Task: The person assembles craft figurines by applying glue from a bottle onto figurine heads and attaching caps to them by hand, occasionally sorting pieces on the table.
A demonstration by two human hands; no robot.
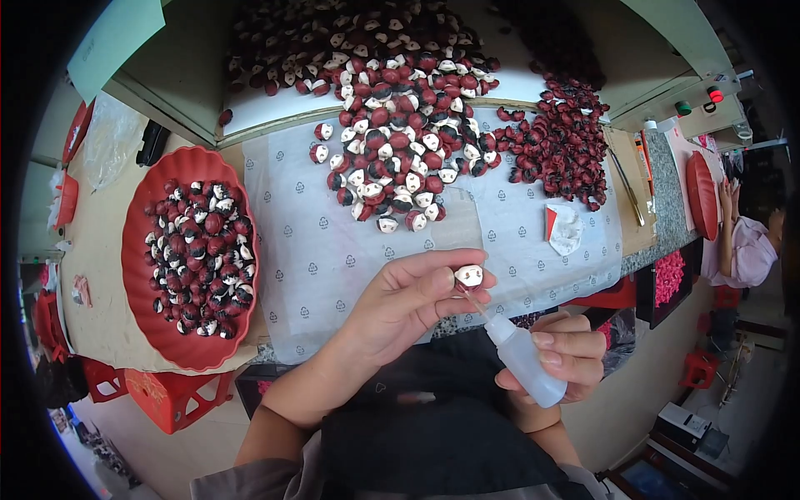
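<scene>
My left hand (392, 304) pinches a small white doll head (469, 276) with a painted face between thumb and fingers. My right hand (575, 354) is wrapped round a translucent squeeze bottle (530, 367). Its thin nozzle points up and left, and the tip reaches the underside of the head or very near it; I cannot tell if they touch. Beyond my hands, a heap of similar heads (396, 158), white-faced with dark red and black parts, spreads over white printed paper (308, 275). Small dark red curved pieces (562, 146) are heaped to its right.
On the left stands a red scalloped tray (136, 275) filled with more heads. A crumpled white wrapper (566, 229) lies on the right of the paper, with tweezers (627, 187) beyond it. A red stool (171, 400) is below the table's left side. Another person (742, 250) sits far right.
</scene>
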